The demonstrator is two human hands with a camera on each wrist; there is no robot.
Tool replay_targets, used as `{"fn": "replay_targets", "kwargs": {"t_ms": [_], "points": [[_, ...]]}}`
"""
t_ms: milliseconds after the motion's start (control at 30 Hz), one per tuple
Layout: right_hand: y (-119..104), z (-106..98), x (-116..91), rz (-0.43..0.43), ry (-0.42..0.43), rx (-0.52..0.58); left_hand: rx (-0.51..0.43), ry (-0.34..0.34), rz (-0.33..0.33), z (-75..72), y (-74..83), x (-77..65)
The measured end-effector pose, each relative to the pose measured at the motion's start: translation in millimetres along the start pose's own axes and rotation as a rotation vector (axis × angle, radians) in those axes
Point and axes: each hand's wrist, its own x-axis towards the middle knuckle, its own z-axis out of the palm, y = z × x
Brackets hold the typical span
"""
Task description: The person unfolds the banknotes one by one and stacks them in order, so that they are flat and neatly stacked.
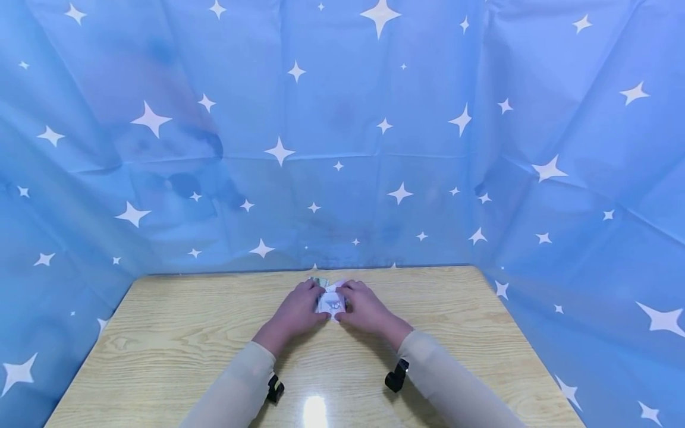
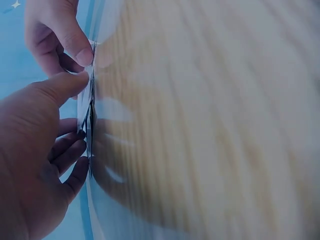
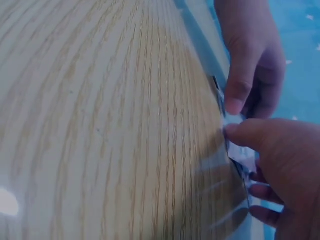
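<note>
A loose pile of thin printed cards (image 1: 330,304) lies at the far middle of the table; its top one is white with a small grey drawing. Greenish and pale pieces stick out askew at the far side. My left hand (image 1: 301,306) grips the pile's left side, thumb at the near edge and fingers curled toward the far side. From the right, my right hand (image 1: 365,306) grips it the same way, the two thumbs close together. In the left wrist view the cards (image 2: 90,115) appear edge-on, with slightly spread layers. Fingers partly cover the pile's sides.
The wood-grain table (image 1: 187,345) ends just beyond the hands at a blue curtain with white stars (image 1: 342,119). Each wrist wears a small black camera (image 1: 397,375). A bright light reflection shows on the near tabletop.
</note>
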Motion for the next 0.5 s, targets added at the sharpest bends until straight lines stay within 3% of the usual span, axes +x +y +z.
{"fn": "replay_targets", "kwargs": {"t_ms": [267,500], "points": [[1.4,1.3,1.4,-0.013,-0.008,-0.011,0.032,-0.016,-0.012,1.4,-1.7,2.2],[-0.1,-0.1,1.7,-0.008,0.015,0.031,-0.010,0.009,-0.020,-0.4,1.8,1.3]]}}
